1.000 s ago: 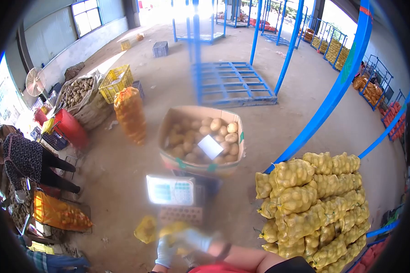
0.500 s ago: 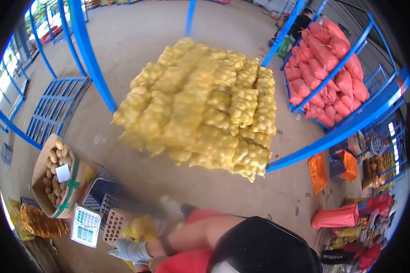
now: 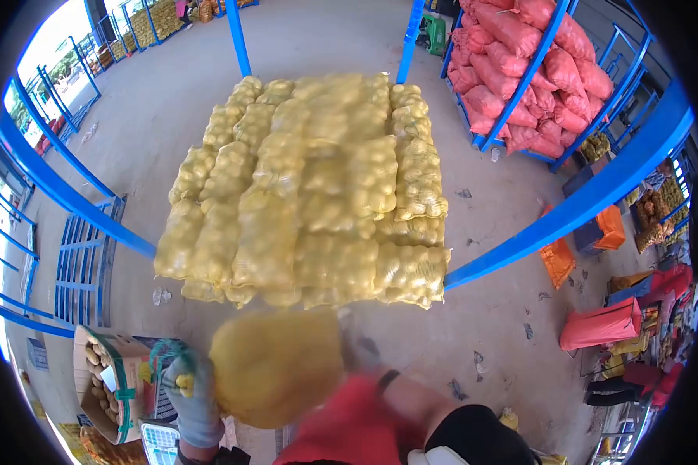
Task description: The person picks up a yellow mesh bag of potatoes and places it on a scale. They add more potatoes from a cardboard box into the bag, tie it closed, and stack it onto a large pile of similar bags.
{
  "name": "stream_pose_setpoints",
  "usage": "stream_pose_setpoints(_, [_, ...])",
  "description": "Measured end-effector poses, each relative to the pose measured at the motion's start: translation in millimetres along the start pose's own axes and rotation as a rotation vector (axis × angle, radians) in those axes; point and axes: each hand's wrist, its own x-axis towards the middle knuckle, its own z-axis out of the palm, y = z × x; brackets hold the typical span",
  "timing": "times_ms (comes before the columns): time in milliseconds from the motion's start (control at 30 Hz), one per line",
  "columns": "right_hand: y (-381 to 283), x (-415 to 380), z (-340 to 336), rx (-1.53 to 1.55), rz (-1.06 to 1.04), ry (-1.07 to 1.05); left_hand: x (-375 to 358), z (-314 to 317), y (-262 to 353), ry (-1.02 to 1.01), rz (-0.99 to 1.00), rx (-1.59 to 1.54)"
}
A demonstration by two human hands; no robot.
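Observation:
A yellow mesh sack of potatoes (image 3: 275, 368) hangs blurred in front of me, lifted off the floor. My left hand (image 3: 190, 395), in a grey glove, grips its tied end on the left side. My right hand (image 3: 357, 350) is a blurred grey shape pressed against the sack's right side, with my bare forearm behind it. Just beyond the sack rises a big stack of filled yellow mesh sacks (image 3: 310, 194) between blue frame bars.
A cardboard box of potatoes (image 3: 105, 380) and a weighing scale (image 3: 160, 443) stand at lower left. Blue steel bars (image 3: 574, 209) flank the stack. Red sacks (image 3: 520, 62) fill a rack at upper right. An empty blue pallet (image 3: 81, 263) lies at left; orange bags (image 3: 597, 325) at right.
The yellow sack has come up from the floor by the scale to chest height in both hands. My view has swung right, centring on the stack.

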Motion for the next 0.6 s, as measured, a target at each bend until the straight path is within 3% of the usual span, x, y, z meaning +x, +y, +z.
stream_pose_setpoints(67, [3.0,12.6,-38.5,0.106,0.044,0.087,54.1,70.2,8.4,-0.159,-0.228,-0.087])
stream_pose_setpoints(133, [-13.5,29.9,-66.4,0.198,0.049,0.134,109.7,139.3,-5.7,-0.165,-0.198,0.002])
stream_pose_setpoints(200, [-35.7,50.3,-85.5,0.276,0.054,0.175,179.4,190.2,-15.3,-0.433,-0.273,0.0])
stream_pose_setpoints(333, [-89.8,87.6,-98.1,0.449,0.026,0.219,286.7,292.2,-21.0,-0.627,-0.253,0.124])
stream_pose_setpoints(400, [-116.3,106.7,-92.5,0.552,-0.017,0.203,341.6,338.9,-52.4,-0.66,-0.12,0.169])
stream_pose_setpoints(467, [-142.9,134.6,-83.6,0.686,-0.078,0.138,393.0,377.1,-21.8,-0.658,-0.103,0.447])
stream_pose_setpoints(567, [-159.2,216.5,-82.5,0.782,-0.086,0.18,460.2,394.1,-63.1,-0.175,0.405,0.554])
stream_pose_setpoints(600, [-151.4,254.7,-95.4,0.721,-0.035,0.324,462.1,387.3,-72.1,-0.202,0.249,0.47])
